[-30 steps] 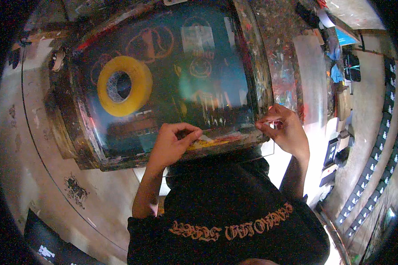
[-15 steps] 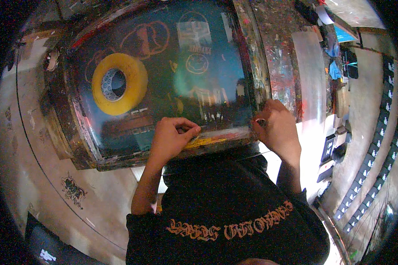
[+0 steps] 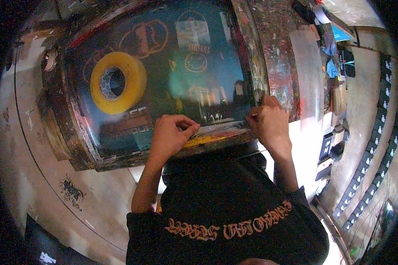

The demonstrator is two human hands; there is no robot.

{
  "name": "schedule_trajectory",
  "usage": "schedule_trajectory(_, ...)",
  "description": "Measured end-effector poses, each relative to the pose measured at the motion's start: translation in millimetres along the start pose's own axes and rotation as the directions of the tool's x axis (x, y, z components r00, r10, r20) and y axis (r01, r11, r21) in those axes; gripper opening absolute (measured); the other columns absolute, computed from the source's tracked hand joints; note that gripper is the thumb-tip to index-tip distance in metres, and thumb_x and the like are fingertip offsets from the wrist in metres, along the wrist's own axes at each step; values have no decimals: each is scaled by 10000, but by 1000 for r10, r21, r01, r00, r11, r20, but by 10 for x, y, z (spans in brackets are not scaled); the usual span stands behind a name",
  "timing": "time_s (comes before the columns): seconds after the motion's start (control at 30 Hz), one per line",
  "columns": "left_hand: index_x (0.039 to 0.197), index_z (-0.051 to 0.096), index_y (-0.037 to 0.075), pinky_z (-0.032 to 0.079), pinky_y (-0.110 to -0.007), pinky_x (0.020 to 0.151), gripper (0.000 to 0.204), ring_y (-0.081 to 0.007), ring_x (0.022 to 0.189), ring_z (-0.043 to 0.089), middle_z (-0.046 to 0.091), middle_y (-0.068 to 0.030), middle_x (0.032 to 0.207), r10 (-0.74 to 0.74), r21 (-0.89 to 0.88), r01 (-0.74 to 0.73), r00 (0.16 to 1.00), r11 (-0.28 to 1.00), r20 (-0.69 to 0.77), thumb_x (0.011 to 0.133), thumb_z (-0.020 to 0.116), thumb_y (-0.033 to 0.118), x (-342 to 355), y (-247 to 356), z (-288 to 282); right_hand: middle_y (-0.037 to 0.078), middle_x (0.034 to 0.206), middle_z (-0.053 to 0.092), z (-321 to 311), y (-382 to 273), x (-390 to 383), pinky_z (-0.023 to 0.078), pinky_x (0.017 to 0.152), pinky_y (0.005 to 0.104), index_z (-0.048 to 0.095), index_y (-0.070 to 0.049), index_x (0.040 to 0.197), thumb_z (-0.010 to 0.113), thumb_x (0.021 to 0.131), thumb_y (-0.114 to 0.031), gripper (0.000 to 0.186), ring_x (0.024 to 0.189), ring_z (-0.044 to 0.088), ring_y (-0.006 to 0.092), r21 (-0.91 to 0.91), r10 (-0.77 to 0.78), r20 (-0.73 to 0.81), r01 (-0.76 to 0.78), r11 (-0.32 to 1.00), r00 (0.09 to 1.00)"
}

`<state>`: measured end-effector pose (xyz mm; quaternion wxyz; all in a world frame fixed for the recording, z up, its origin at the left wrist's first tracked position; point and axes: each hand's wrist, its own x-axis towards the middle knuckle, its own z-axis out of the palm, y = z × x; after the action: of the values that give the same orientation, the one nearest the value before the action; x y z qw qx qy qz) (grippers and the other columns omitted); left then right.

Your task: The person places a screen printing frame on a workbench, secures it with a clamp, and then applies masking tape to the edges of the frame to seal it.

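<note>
A screen-printing frame [image 3: 254,57] with paint-smeared edges lies before me, its blue-green mesh [image 3: 157,88] marked with faint line drawings. On the mesh at the left rests a large roll of yellowish clear packing tape [image 3: 135,86]. My left hand [image 3: 170,137] is at the frame's near edge, thumb and fingertips pinched together. Over the near right corner, my right hand [image 3: 272,126] has its fingers curled in a closed grip. A pale, shiny strip [image 3: 225,128] runs along the near edge between the hands. Whatever the fingertips hold is too thin or hidden to make out.
Right of the frame is a paint-spattered table [image 3: 282,66] with a pale translucent strip [image 3: 307,75] along it. Blue cloth [image 3: 332,68] and other items sit beyond. Rows of dark printed pieces [image 3: 371,145] line the far right. A black printed item [image 3: 48,243] is at lower left.
My right hand has shifted slightly left and away from me, staying closed at the corner. My left hand keeps its pinch in nearly the same place. The tape roll still lies on the mesh.
</note>
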<state>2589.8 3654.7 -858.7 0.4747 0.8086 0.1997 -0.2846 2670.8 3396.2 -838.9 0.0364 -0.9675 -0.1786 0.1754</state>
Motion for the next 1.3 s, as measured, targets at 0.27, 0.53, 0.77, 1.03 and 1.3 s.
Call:
schedule_trajectory(0.27, 837, 774, 70, 565, -368, 720, 238, -257, 692, 713, 739, -119, 775, 69, 97, -62, 995, 993, -69, 800, 791, 305, 0, -112, 73, 123, 972, 585, -48, -77, -26, 550, 759, 458, 765, -106, 780, 797, 748, -181, 88, 1005, 613, 315, -25, -1, 6, 1, 1000, 1000)
schedule_trajectory(0.53, 804, 712, 69, 557, -417, 728, 316, -308, 752, 705, 718, -135, 783, 92, 325, -62, 993, 944, -77, 763, 816, 364, -7, -44, 57, 123, 1056, 562, -61, -60, -67, 541, 798, 450, 610, -108, 1135, 783, 735, -149, 437, 1063, 583, 322, -180, -202, -105, 181, 967, 974)
schedule_trajectory(0.77, 919, 660, 81, 529, -505, 760, 434, -366, 868, 690, 702, -142, 837, 165, 608, -156, 985, 779, 41, 704, 856, 403, -212, 65, -113, 130, 1072, 557, -176, -122, 16, 476, 899, 398, 540, -81, 1155, 756, 689, -102, 514, 1054, 564, 307, -404, -489, -79, 420, 813, 869)
schedule_trajectory(1.03, 1037, 640, 17, 509, -469, 903, 505, -377, 1007, 622, 626, -202, 1064, 689, 329, -672, 720, 663, 82, 784, 799, 425, -305, 117, 150, 145, 1004, 613, -242, -145, -102, 483, 913, 435, 615, -9, 1042, 644, 803, -93, 255, 1013, 601, 324, 0, -734, 62, 736, 677, 676)
schedule_trajectory(1.3, 1113, 599, -18, 515, -469, 919, 591, -411, 1068, 583, 581, -230, 1128, 560, 377, -625, 781, 684, 278, 860, 721, 501, -386, 113, 485, 169, 941, 610, -133, -88, -304, 480, 884, 456, 617, 15, 983, 632, 849, -170, 229, 950, 619, 337, 130, -717, 199, 707, 695, 668)
